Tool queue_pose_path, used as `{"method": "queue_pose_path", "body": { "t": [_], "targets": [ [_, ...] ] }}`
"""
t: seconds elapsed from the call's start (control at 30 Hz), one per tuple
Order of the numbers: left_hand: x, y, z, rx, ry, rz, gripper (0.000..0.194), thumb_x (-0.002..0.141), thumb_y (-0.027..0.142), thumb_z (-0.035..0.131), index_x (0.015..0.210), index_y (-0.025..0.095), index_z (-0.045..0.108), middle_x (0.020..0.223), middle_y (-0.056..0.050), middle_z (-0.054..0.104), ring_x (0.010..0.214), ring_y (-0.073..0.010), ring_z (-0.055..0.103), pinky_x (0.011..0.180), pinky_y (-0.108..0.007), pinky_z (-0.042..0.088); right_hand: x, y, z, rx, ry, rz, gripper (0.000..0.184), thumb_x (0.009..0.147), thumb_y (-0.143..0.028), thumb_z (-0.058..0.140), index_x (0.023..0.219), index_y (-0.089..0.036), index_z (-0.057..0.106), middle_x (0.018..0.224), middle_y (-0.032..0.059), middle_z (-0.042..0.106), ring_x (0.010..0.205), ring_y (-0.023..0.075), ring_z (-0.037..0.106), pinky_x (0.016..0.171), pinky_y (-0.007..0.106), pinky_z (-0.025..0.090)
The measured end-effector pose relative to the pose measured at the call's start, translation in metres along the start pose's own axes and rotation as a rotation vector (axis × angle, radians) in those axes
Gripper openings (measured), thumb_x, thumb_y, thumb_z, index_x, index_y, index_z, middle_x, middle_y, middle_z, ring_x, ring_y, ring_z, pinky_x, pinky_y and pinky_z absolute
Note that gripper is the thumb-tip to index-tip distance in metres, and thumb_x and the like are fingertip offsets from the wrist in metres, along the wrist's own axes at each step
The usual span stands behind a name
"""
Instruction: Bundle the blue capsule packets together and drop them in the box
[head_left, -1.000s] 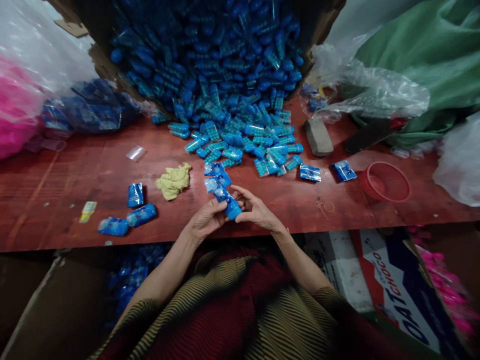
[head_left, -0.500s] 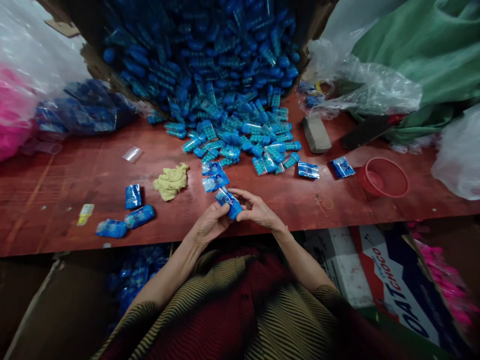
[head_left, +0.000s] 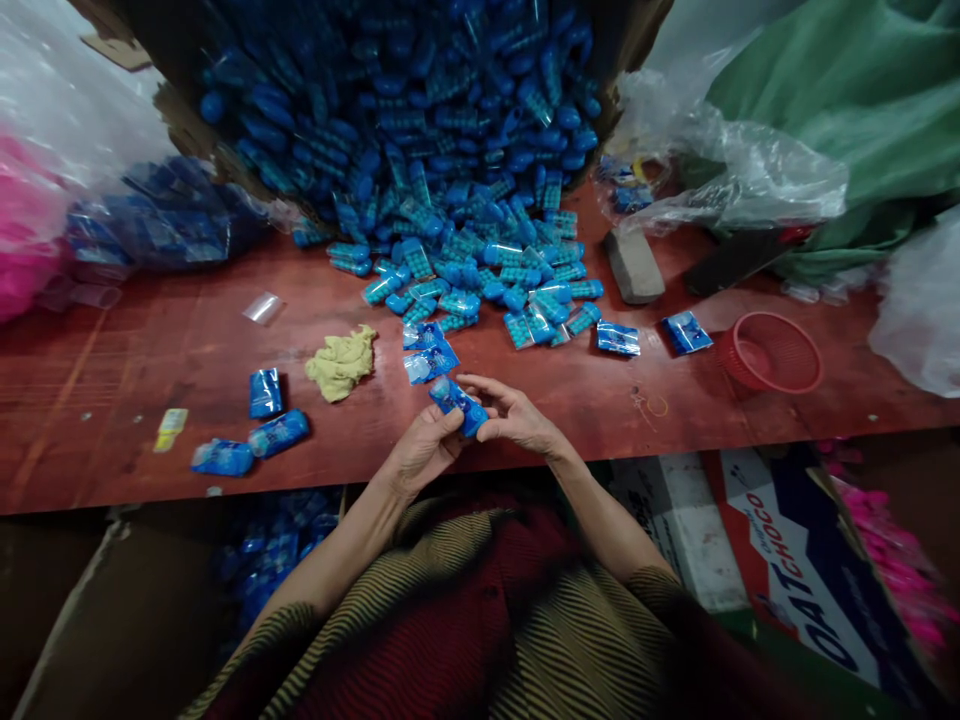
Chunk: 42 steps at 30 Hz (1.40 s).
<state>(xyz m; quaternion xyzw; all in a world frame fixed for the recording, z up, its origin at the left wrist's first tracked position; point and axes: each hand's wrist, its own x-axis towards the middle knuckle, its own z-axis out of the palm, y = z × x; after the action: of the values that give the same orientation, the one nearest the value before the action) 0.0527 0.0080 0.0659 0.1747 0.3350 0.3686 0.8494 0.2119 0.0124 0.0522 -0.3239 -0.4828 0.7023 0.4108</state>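
Note:
Between my hands, over the table's front part, is a small blue bottle with a printed wrapper. My left hand is closed on its left side, thumb on top. My right hand grips its right end between thumb and fingers. Just beyond lie flat blue printed sleeves. Farther back, a heap of blue-capped clear bottles with turquoise beads spills from a large carton. Left of my hands sit several blue wrapped pieces and a crumpled yellow cloth.
On the right are a grey block, stacks of blue sleeves and a red plastic basket. Plastic bags and green fabric crowd the back right. A bag of blue packs stands back left. The red table ends near my body.
The wrapped bottle has turned slightly in my fingers, and both hands keep their hold. The things on the table lie as before; the view has shifted a little.

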Motion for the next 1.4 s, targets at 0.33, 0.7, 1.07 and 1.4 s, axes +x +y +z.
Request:
{"method": "queue_pose_path", "body": {
  "t": [0.33, 0.7, 1.07, 1.4],
  "targets": [
    [-0.003, 0.003, 0.004, 0.006, -0.016, -0.013, 0.026, 0.074, 0.024, 0.070, 0.097, 0.013, 0.066, 0.084, -0.007, 0.072, 0.084, -0.0205, 0.068, 0.085, -0.034, 0.053, -0.002, 0.004, -0.004, -0.059, 0.063, 0.076, 0.062, 0.066, -0.027, 0.076, 0.124, -0.028, 0.055, 0.118, 0.0010, 0.061, 0.089, 0.0121, 0.060, 0.076, 0.024, 0.051],
    [0.001, 0.003, 0.004, -0.006, 0.036, 0.005, 0.025, 0.076, 0.024, 0.067, 0.099, 0.013, 0.064, 0.085, -0.008, 0.072, 0.086, -0.0202, 0.068, 0.082, -0.032, 0.053, 0.003, 0.008, 0.000, -0.099, 0.103, 0.024, 0.069, 0.063, -0.024, 0.078, 0.127, -0.027, 0.053, 0.117, 0.0015, 0.061, 0.101, 0.0168, 0.058, 0.089, 0.032, 0.049],
    [-0.001, -0.010, 0.007, -0.110, 0.022, 0.028, 0.022, 0.075, 0.022, 0.068, 0.095, 0.013, 0.065, 0.092, -0.008, 0.072, 0.082, -0.0152, 0.067, 0.079, -0.024, 0.052, -0.001, 0.013, 0.003, -0.137, 0.188, -0.029, 0.067, 0.063, -0.024, 0.077, 0.126, -0.026, 0.054, 0.096, -0.0022, 0.060, 0.080, 0.0101, 0.055, 0.084, 0.026, 0.047],
    [-0.001, -0.012, 0.014, -0.160, 0.141, 0.071, 0.013, 0.078, 0.022, 0.065, 0.088, 0.012, 0.066, 0.082, -0.006, 0.072, 0.075, -0.0136, 0.067, 0.075, -0.024, 0.053, 0.000, 0.013, 0.006, -0.097, 0.179, -0.013, 0.063, 0.064, -0.023, 0.075, 0.123, -0.025, 0.056, 0.091, -0.0027, 0.059, 0.072, 0.0080, 0.051, 0.072, 0.021, 0.047]
  ]
}}
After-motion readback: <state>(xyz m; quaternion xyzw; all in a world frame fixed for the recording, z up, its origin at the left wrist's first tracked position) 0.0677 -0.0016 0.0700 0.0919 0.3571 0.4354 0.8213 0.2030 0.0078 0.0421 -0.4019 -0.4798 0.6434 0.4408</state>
